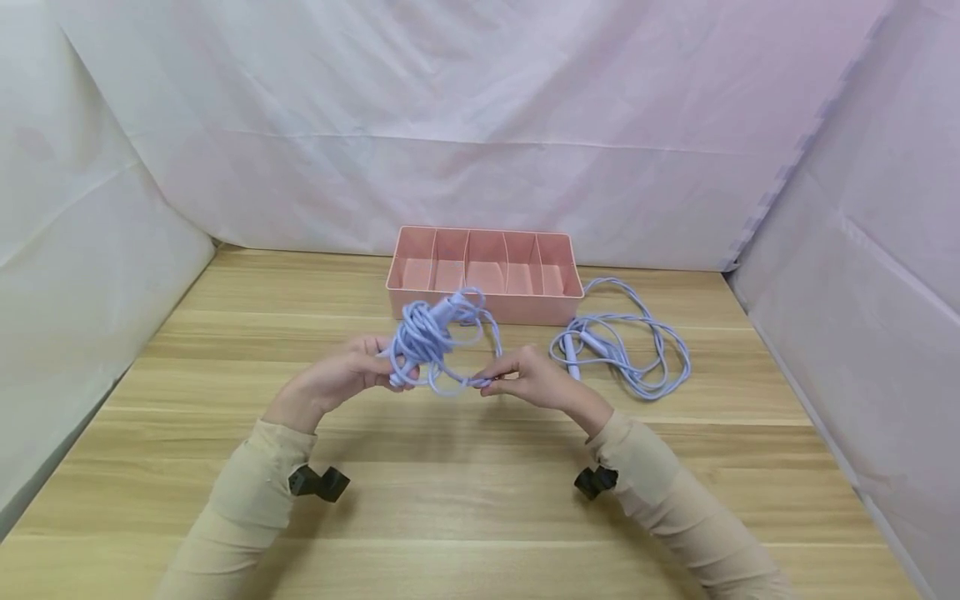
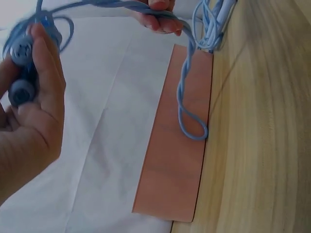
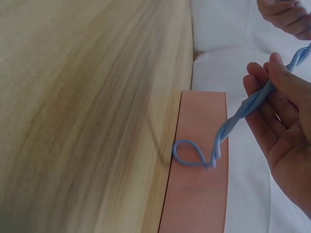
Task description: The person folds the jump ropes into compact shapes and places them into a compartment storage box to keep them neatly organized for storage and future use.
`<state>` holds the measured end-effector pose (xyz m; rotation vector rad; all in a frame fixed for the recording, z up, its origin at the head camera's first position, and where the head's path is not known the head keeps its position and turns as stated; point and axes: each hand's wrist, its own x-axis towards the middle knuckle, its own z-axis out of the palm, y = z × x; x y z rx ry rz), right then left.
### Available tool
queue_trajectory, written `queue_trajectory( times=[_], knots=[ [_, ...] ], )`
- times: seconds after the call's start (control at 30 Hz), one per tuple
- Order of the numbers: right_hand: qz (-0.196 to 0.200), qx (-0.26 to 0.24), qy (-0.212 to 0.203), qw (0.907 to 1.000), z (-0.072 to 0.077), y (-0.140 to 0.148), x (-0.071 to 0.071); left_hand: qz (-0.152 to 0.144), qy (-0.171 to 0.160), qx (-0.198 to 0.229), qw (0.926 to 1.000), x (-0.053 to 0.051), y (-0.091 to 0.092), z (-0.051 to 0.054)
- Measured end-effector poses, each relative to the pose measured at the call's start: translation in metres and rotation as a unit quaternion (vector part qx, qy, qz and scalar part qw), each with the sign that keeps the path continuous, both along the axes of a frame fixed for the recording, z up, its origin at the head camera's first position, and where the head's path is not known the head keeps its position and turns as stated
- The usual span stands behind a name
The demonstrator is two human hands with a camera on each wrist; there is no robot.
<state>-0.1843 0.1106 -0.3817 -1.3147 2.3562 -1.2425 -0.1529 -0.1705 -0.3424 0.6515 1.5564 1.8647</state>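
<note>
"Sleeves (image 1: pixel 255 487) in soft beige fabric are nearest, a black wrist camera (image 1: pixel 322 483) on each, above a tabletop (image 1: pixel 450 517) with streaky wood grain. Where's the rope?"

"Up between the hands, off the table. The left hand (image 1: pixel 337 379) grips the wound blue skipping rope (image 1: pixel 423 337) at its smooth handles (image 2: pixel 22 92); the right hand (image 1: pixel 536 379) pinches a twisted strand (image 2: pixel 181 92) coming from it."

"And the strand's end?"

"A small teardrop loop (image 2: pixel 197 139), hanging free below the right fingers."

"Past the hands?"

"A second skipping rope (image 1: pixel 618 356), also blue, lies in loose, slack curves on the wood to the right, its two handles cylindrical."

"Farther back?"

"A pink box (image 1: pixel 517 310), smooth and rectangular, thin dividers making five compartments. Behind it hangs a creased white sheet (image 1: pixel 480 100)."
</note>
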Motion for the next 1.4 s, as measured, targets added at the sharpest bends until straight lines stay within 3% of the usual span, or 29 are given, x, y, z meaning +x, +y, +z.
queue_trajectory(
  times=[0.13, 0.27, 0.37, 0.43, 0.57, 0.67, 0.8, 0.9, 1.07, 1.3, 1.4],
  knots=[
    [0.018, 0.029, 0.054, 0.9980, 0.003, -0.004, -0.006, -0.106, 0.042, -0.031, 0.9931, 0.001, 0.004, -0.004],
    [0.033, 0.059, 0.072, 0.9951, 0.009, -0.014, -0.011, -0.202, 0.040, -0.078, 0.9754, 0.003, 0.013, -0.009],
    [0.040, 0.082, 0.090, 0.9917, 0.014, -0.023, -0.014, -0.239, 0.026, -0.121, 0.9631, 0.004, 0.019, -0.013],
    [0.032, 0.092, 0.118, 0.9882, 0.019, -0.027, -0.015, -0.236, 0.021, -0.147, 0.9602, 0.005, 0.020, -0.015],
    [-0.006, 0.119, 0.163, 0.9795, 0.027, -0.032, -0.018, -0.194, 0.017, -0.197, 0.9608, 0.006, 0.018, -0.019],
    [-0.038, 0.142, 0.168, 0.9747, 0.033, -0.034, -0.019, -0.149, 0.015, -0.241, 0.9589, 0.007, 0.018, -0.021],
    [-0.071, 0.142, 0.149, 0.9759, 0.039, -0.039, -0.020, -0.061, 0.016, -0.286, 0.9560, 0.008, 0.023, -0.023],
    [-0.091, 0.120, 0.129, 0.9802, 0.042, -0.043, -0.018, 0.016, 0.013, -0.297, 0.9546, 0.008, 0.026, -0.025],
    [-0.133, 0.079, 0.060, 0.9861, 0.050, -0.048, -0.010, 0.120, -0.019, -0.277, 0.9533, 0.002, 0.027, -0.033],
    [-0.175, -0.002, -0.033, 0.9839, 0.051, -0.056, 0.005, 0.196, -0.036, -0.196, 0.9603, -0.003, 0.031, -0.040],
    [-0.183, -0.042, -0.040, 0.9814, 0.048, -0.057, 0.011, 0.220, -0.043, -0.147, 0.9632, -0.004, 0.032, -0.040]
  ],
)
